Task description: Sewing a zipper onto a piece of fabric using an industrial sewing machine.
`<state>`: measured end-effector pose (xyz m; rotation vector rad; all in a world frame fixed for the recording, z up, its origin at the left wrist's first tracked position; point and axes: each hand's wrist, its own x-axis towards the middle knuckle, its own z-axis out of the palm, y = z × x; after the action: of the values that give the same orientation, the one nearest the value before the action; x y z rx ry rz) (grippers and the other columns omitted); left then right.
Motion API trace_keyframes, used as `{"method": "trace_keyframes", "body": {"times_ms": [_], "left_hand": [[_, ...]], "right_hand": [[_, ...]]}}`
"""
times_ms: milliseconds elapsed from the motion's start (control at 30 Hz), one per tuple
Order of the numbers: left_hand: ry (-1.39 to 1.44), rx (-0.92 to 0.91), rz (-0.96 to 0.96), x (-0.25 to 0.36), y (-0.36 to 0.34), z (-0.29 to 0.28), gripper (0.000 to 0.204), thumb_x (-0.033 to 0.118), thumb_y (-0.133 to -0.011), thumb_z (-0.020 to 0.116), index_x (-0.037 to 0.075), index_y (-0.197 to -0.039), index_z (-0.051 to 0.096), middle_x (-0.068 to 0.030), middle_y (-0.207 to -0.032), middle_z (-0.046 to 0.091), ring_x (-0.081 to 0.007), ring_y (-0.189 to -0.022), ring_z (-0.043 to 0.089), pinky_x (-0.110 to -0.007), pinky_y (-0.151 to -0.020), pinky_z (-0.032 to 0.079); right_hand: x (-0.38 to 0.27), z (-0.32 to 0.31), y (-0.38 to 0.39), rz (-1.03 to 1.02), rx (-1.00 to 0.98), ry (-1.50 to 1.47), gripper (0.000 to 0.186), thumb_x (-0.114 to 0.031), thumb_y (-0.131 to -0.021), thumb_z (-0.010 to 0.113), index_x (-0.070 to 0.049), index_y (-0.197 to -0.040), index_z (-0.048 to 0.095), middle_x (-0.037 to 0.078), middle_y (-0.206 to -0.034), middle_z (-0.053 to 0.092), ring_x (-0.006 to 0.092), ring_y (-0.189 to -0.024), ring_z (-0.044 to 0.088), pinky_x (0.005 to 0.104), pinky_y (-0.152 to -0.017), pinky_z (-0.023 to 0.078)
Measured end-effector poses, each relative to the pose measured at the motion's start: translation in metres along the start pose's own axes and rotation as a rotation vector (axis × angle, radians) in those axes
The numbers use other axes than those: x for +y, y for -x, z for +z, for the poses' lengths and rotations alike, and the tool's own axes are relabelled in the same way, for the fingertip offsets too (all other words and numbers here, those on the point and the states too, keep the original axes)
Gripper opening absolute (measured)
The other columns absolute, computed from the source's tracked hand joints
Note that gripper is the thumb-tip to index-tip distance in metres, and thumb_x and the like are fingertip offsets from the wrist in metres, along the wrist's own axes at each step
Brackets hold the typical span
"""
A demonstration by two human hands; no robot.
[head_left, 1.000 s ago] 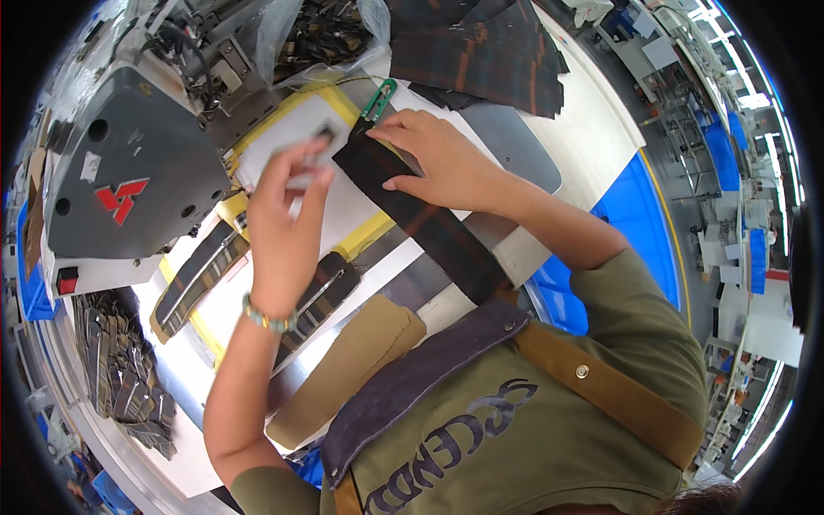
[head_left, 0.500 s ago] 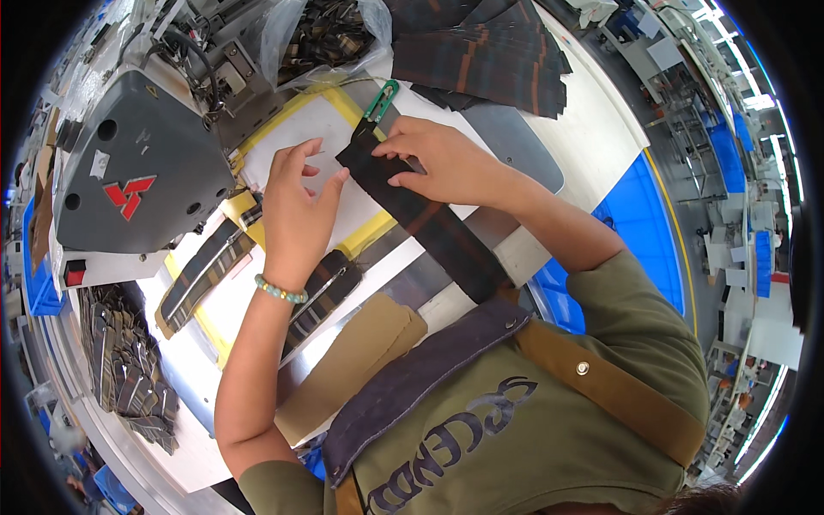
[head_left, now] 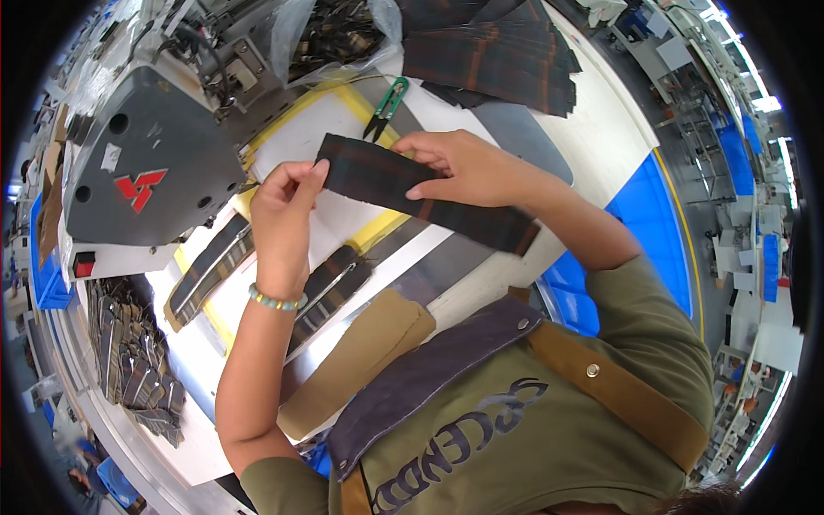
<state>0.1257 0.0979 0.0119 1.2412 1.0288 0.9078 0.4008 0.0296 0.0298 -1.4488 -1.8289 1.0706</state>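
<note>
Between my two hands stretches a dark plaid fabric strip (head_left: 378, 175), held slantwise over the sewing table. My left hand (head_left: 287, 210) pinches its left end between thumb and fingertips. Farther along, my right hand (head_left: 468, 167) grips the strip's middle, thumb on top and fingers at the far edge; its right end hangs free. Just beyond the strip lie green-handled thread snips (head_left: 388, 107), blades toward me. Left of my left hand is a plaid piece with a zipper (head_left: 209, 273). A second zippered plaid piece (head_left: 330, 287) lies nearer me, partly behind my left wrist.
A grey sewing machine head (head_left: 150, 163) stands at the left. Stacked dark plaid panels (head_left: 493, 56) lie at the far right, beside a clear plastic bag (head_left: 296, 39) of fabric pieces. Zippered pieces (head_left: 133, 360) pile at the left edge. A tan piece (head_left: 360, 360) lies near my apron.
My left hand has closed on the strip's end. The strip has swung from steeply slanted to flatter, its near end lifting away from my apron; the snips now lie uncovered.
</note>
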Motion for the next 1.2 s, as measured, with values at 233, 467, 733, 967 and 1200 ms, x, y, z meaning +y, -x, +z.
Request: {"method": "trace_keyframes", "body": {"times_ms": [233,467,733,967,1200], "left_hand": [[0.094,0.051,-0.130,-0.004,0.036,-0.036,0.010,0.016,-0.104,0.077,0.008,-0.110,0.076,0.0002,-0.100,0.077,-0.0104,-0.092,0.072,-0.024,-0.079,0.052],[0.043,0.044,-0.164,-0.004,0.032,-0.037,0.013,0.013,-0.106,0.073,0.005,-0.116,0.071,-0.0046,-0.103,0.078,-0.0157,-0.095,0.077,-0.025,-0.075,0.058],[0.034,0.022,-0.191,-0.002,0.032,-0.047,0.022,0.017,-0.109,0.068,0.000,-0.123,0.069,-0.0067,-0.101,0.074,-0.0209,-0.096,0.078,-0.031,-0.076,0.064],[0.053,0.037,-0.163,0.005,0.025,-0.045,0.029,0.027,-0.111,0.065,-0.001,-0.115,0.071,-0.0044,-0.093,0.069,-0.0221,-0.090,0.078,-0.029,-0.069,0.064],[-0.121,-0.001,-0.134,-0.005,0.026,-0.049,0.031,0.029,-0.112,0.065,0.000,-0.107,0.073,-0.0011,-0.084,0.063,-0.0170,-0.088,0.077,-0.029,-0.068,0.063]], "right_hand": [[-0.029,-0.034,-0.050,-0.340,0.059,0.554,0.031,-0.017,-0.098,0.072,-0.004,-0.126,0.074,0.016,-0.109,0.078,0.0317,-0.101,0.074,0.0419,-0.094,0.055],[-0.028,0.014,-0.109,-0.718,0.014,0.461,0.034,-0.023,-0.106,0.064,0.001,-0.130,0.071,0.019,-0.127,0.072,0.0376,-0.118,0.065,0.0468,-0.104,0.051],[-0.014,0.041,-0.130,-0.501,-0.202,0.191,0.029,-0.027,-0.107,0.067,0.000,-0.118,0.071,0.015,-0.115,0.073,0.0361,-0.109,0.066,0.0430,-0.096,0.051],[-0.020,0.042,-0.127,-0.415,-0.239,0.125,0.026,-0.025,-0.106,0.068,0.001,-0.113,0.070,0.016,-0.101,0.072,0.0341,-0.090,0.064,0.0410,-0.085,0.051],[-0.014,0.047,-0.127,-0.597,-0.187,0.129,0.024,-0.023,-0.104,0.071,0.001,-0.109,0.071,0.014,-0.101,0.073,0.0339,-0.090,0.067,0.0416,-0.084,0.052]]}}
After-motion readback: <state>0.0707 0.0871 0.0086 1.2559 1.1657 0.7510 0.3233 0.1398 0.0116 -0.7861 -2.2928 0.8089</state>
